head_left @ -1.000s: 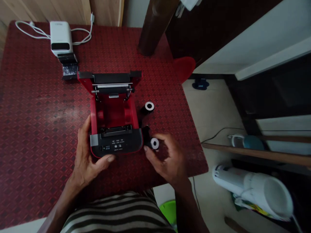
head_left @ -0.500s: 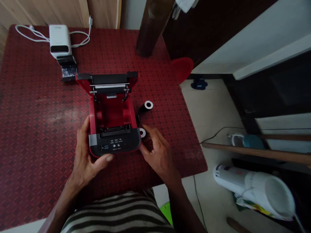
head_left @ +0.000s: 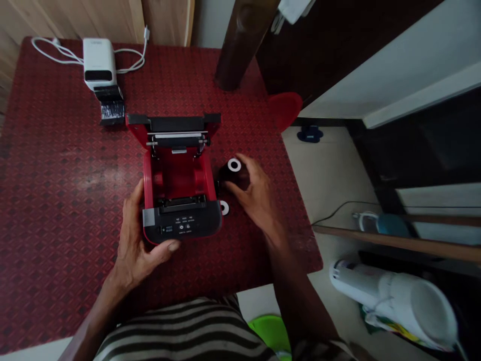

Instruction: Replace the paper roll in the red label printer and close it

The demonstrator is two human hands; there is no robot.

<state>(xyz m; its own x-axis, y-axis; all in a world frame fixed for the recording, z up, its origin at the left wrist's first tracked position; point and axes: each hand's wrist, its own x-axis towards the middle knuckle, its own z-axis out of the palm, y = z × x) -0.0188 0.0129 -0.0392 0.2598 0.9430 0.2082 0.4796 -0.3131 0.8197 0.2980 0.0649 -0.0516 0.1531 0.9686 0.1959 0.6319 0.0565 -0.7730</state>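
A red and black printer stands on the red table with its lid open and its red bay empty. My left hand grips the printer's front left corner, thumb under the black panel. My right hand is curled round a black roll with a white core lying to the right of the printer. A second black roll with a white core lies against the printer's right side, just left of my right hand.
A white device with a white cable sits at the table's far left, a small black part in front of it. A dark post rises at the back. The table's right edge drops to the floor, where a white appliance lies.
My right hand set one roll down beside the printer's right side, then moved up and away to close round the farther roll. The left hand has stayed on the printer.
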